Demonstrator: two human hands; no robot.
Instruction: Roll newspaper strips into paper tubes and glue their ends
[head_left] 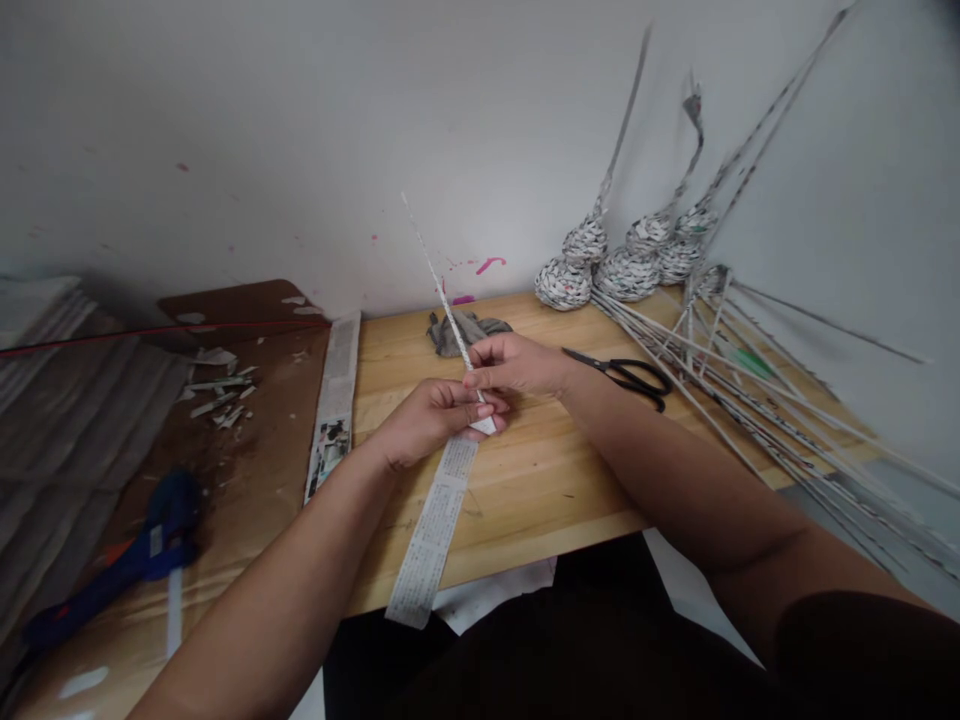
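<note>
Between my two hands is a newspaper strip (433,530), rolled at its upper end into a thin paper tube (435,275) that slants up to the left. The flat part of the strip hangs down over the table's front edge. My left hand (439,415) pinches the lower end, where the flat paper runs into the roll. Just above it, my right hand (517,365) has thumb and fingers closed around the tube. A crumpled grey cloth (487,328) lies behind my hands, and black-handled scissors (630,378) lie near my right forearm.
Woven paper gourd shapes (630,272) with long stems stand at the back right against the wall. Many rolled paper sticks (735,400) spread over the right side. Left are a blue glue gun (169,525), paper scraps (225,395), stacked paper strips (337,380) and a newspaper pile (97,420).
</note>
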